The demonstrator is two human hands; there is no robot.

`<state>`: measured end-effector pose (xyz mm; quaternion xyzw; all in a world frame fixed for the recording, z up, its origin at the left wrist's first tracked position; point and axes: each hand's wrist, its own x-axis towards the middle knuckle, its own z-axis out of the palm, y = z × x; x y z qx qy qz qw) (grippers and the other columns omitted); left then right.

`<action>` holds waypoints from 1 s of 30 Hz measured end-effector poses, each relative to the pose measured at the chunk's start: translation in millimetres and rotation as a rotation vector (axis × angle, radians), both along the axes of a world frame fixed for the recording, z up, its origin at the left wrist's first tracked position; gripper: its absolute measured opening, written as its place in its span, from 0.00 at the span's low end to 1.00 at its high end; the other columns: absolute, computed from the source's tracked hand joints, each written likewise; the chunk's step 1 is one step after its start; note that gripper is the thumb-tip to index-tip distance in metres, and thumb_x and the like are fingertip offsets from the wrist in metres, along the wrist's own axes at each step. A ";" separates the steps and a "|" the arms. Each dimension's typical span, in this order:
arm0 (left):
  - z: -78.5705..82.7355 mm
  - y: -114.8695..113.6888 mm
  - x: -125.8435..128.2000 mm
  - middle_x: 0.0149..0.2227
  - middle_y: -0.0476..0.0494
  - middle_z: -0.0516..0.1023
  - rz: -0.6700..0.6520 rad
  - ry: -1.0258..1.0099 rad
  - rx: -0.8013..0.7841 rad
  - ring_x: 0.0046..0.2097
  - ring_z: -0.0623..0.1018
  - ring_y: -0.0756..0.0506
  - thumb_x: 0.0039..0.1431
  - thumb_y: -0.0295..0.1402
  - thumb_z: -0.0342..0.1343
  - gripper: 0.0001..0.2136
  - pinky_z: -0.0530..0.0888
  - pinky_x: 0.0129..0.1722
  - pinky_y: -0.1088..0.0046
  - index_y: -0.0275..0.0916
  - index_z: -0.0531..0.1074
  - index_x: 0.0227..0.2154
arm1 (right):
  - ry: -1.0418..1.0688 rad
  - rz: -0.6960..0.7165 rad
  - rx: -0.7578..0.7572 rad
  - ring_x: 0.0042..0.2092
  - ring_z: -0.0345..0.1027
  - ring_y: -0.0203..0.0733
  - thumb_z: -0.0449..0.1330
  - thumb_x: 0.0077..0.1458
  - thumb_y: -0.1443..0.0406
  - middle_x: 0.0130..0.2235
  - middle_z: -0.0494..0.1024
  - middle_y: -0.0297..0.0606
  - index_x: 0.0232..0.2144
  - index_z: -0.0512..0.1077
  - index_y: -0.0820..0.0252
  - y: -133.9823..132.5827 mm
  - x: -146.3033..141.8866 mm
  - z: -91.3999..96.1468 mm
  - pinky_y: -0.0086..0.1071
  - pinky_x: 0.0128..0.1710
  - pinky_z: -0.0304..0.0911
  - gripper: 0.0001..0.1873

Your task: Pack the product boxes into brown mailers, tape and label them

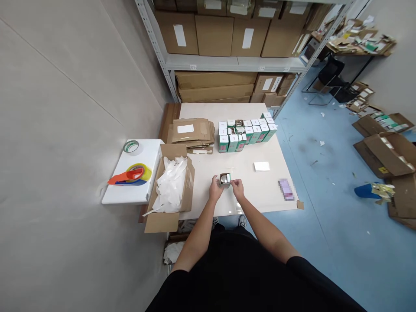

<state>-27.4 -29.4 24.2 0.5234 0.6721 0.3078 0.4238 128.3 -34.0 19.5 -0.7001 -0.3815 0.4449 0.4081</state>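
Landmark: the group of green-and-white boxes (233, 143) standing on the table (269, 190). The small open box (225, 185) is resting on the near side of this landmark, well apart from it. The left hand (214, 189) is gripping the small box's left side; the fingers of the right hand (237, 187) are touching its right edge, by a flap, but whether they are pinching it, I cannot tell.

Handling estimate: thin card, probably light, its walls fairly stiff and its flaps bending easily. Something silvery and rounded (224, 178) is showing inside; it may be slippery or fragile, material unclear. Best hold is likely low on two opposite walls, without squeezing the open mouth.

Surroundings: flattened cardboard (201, 130) is lying left of the landmark. Nearer and left, a carton (190, 180) is holding white plastic bags (172, 184); its side and flaps are limiting left-arm room. A white flat item (261, 166) is lying nearer and right, a blurred purple item (286, 190) beyond it. Shelving (234, 63) is standing behind the landmark.
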 end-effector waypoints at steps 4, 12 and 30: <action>-9.5 6.9 3.0 0.54 0.37 0.77 -0.024 -0.118 -0.020 0.47 0.81 0.42 0.49 0.24 0.65 0.30 0.76 0.49 0.64 0.42 0.66 0.56 | 0.153 -0.080 -0.107 0.40 0.74 0.46 0.62 0.49 0.47 0.39 0.80 0.40 0.46 0.71 0.57 10.6 -6.1 -2.5 0.36 0.41 0.69 0.28; -20.6 46.6 -17.8 0.53 0.42 0.79 0.038 -0.117 0.048 0.53 0.79 0.42 0.54 0.24 0.60 0.26 0.76 0.53 0.64 0.43 0.67 0.57 | 0.174 -0.010 -0.140 0.39 0.74 0.43 0.62 0.48 0.54 0.38 0.80 0.37 0.49 0.69 0.58 65.4 -51.6 -10.4 0.35 0.39 0.69 0.27; 50.9 81.9 -85.3 0.66 0.35 0.68 0.141 -0.062 0.180 0.66 0.70 0.35 0.55 0.28 0.62 0.35 0.68 0.64 0.55 0.44 0.62 0.67 | -0.078 0.153 0.095 0.56 0.72 0.52 0.61 0.52 0.54 0.59 0.75 0.48 0.60 0.69 0.56 109.1 -81.6 38.8 0.46 0.56 0.67 0.34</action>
